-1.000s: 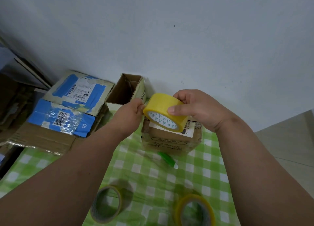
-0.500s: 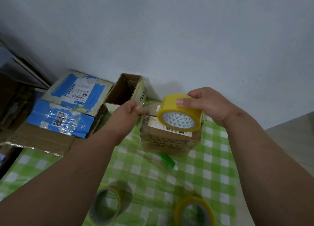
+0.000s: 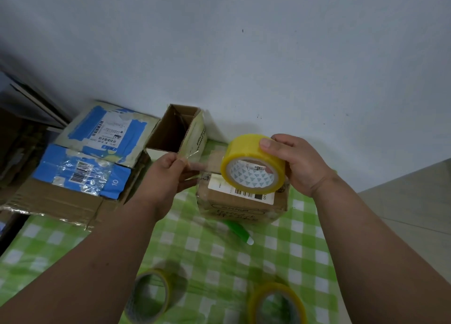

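– What's the grip?

– The left hand (image 3: pixel 168 177) pinches the clear strip's end (image 3: pixel 192 159). The right hand (image 3: pixel 302 165) curls round the yellow tape roll (image 3: pixel 246 150), held just above the sealed box (image 3: pixel 241 204).

– How to do it well?

– I'd draw the strip taut and level, centre it on the seam, lower it, then smooth outward.

– Counts?

– Nearest, two spare rolls on the checked cloth (image 3: pixel 207 257): a dull roll (image 3: pixel 148 297) and a yellow-rimmed roll (image 3: pixel 275 304). One green tool (image 3: pixel 239 231), maybe a cutter, too blurred to tell. One sealed box, one held roll. Farther, one open box (image 3: pixel 175 131) and two blue-labelled cartons (image 3: pixel 102 133).
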The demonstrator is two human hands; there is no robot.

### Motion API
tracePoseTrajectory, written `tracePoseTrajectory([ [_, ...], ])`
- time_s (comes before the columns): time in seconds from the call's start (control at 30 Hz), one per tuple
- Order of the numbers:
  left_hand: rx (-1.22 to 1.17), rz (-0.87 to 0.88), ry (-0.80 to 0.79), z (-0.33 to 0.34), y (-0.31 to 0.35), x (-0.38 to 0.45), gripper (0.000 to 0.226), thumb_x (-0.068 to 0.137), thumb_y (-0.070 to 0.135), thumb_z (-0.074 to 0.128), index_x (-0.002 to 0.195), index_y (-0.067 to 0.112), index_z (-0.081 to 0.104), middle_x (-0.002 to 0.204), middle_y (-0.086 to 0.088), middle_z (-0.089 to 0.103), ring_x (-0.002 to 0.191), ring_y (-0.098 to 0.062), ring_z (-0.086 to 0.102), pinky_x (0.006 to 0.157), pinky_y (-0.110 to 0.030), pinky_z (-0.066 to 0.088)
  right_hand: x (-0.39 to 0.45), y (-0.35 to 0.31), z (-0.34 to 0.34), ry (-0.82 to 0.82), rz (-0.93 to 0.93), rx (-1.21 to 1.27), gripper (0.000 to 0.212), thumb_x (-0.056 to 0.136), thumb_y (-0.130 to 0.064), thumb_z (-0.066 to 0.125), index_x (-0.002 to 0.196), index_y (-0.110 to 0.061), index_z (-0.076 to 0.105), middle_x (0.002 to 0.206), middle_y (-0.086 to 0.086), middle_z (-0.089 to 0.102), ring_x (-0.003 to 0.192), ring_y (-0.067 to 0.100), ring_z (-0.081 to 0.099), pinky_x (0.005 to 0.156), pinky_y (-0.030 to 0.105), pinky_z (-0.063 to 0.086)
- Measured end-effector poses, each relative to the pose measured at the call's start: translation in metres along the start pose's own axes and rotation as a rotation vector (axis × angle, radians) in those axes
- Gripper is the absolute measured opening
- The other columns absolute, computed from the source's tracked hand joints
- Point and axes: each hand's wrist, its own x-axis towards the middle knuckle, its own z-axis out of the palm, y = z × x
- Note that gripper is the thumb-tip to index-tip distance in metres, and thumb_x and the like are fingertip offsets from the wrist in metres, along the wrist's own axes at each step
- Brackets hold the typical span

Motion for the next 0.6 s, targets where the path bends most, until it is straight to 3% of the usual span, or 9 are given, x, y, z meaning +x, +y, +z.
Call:
tracePoseTrajectory([
  [0.1, -0.118, -0.036, 0.013, -0.006, -0.003, 0.002, 0.016, 0.099, 0.002, 0.037, 0.092, 0.003, 0.051, 0.096, -0.021, 0.074, 0.095, -0.031, 0.072, 0.073, -0.033, 0.060, 0.003, 0.002, 0.000, -0.002, 0.003, -0.027, 0.049, 0.057, -0.052, 0.080, 0.064, -0.015, 0.049, 0.062, 0.005, 0.043, 0.057, 0.021, 0.049, 0.055, 0.029, 0.040],
  [0.2, -0.209, -0.033, 0.033, -0.019, -0.006, 0.006, 0.014, 0.099, 0.002, 0.036, 0.094, 0.003, 0.049, 0.093, -0.025, 0.073, 0.093, -0.031, 0.073, 0.070, -0.033, 0.060, 0.003, 0.003, -0.001, -0.037, 0.020, -0.032, 0.047, 0.055, -0.048, 0.082, 0.056, -0.018, 0.046, 0.059, 0.005, 0.042, 0.056, 0.022, 0.050, 0.056, 0.029, 0.039],
  [0.43, -0.006, -0.155, 0.010, -0.021, -0.016, 0.008, 0.016, 0.096, 0.002, 0.045, 0.084, 0.000, 0.055, 0.081, -0.016, 0.070, 0.081, -0.025, 0.074, 0.063, -0.034, 0.059, 0.005, 0.000, -0.002, -0.097, 0.054, 0.099, 0.041, 0.056, -0.029, 0.076, 0.061, -0.012, 0.039, 0.064, 0.008, 0.033, 0.057, 0.023, 0.045, 0.056, 0.029, 0.035],
  [0.6, 0.108, -0.205, 0.010, -0.017, -0.021, 0.010, 0.014, 0.096, 0.006, 0.050, 0.086, 0.002, 0.058, 0.080, -0.012, 0.068, 0.073, -0.019, 0.071, 0.064, -0.037, 0.060, 0.004, 0.006, -0.003, -0.080, 0.061, 0.122, 0.026, 0.068, -0.020, 0.070, 0.053, -0.016, 0.049, 0.059, 0.005, 0.041, 0.054, 0.022, 0.050, 0.055, 0.028, 0.038],
])
